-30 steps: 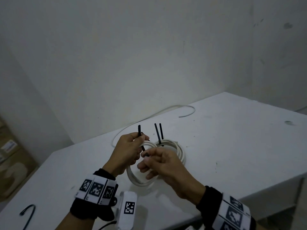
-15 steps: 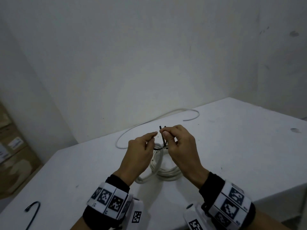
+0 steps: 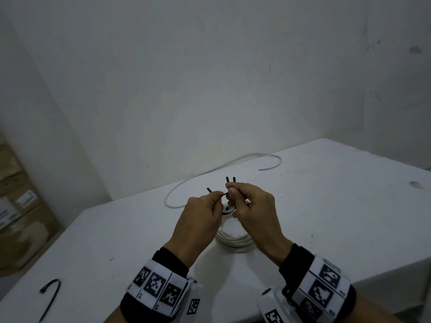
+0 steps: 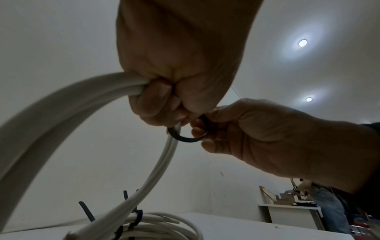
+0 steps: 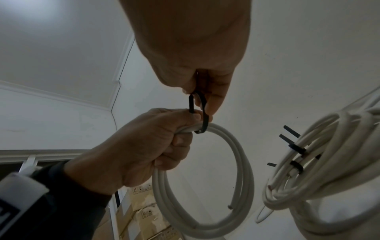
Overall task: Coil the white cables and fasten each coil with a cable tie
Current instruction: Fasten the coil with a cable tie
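coil [image 5: 236,162] gripped by left hand [image 5: 144,151] | right hand [image 4: 257,138] pinches tie [image 4: 189,138], ends hidden

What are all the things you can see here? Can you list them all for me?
Held cable coil: one, white, lifted off the table in the left hand.
Cable tie: one, black, looped round the held coil, pinched by both hands.
Tied coils: white, how many cannot be told, on the table, bound with black ties whose tails stick up.
Loose cable: one, white, curved along the table's far edge.
Spare tie: one, black, bent, near-left of the table.
Table: one, white.
Cardboard boxes: brown, stacked at the left wall.
Ceiling lights: two, lit.
Left hand: grip on coil and tie.
Right hand: grip on tie.
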Demonstrator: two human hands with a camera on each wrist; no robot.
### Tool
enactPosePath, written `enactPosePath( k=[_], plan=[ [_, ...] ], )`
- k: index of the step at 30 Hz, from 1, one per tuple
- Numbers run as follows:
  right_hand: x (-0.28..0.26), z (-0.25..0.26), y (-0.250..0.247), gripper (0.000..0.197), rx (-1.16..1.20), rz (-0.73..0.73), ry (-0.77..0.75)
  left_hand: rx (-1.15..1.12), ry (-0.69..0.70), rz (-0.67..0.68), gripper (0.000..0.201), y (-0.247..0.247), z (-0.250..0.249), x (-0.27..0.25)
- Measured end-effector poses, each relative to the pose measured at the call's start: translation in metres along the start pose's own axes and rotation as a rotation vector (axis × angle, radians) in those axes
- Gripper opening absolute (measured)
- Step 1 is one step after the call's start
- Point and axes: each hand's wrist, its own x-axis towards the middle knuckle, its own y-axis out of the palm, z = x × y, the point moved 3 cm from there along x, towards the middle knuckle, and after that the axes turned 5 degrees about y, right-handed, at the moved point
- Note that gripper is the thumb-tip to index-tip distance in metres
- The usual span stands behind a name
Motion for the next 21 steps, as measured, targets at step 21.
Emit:
enactPosePath(
  k=[21],
  plan=[
    [-0.005,0.006,-0.009,0.02,0.115,0.035,0.096,0.097,0.044,-0.003,0.027,0.0,-0.01,0.0]
  ],
)
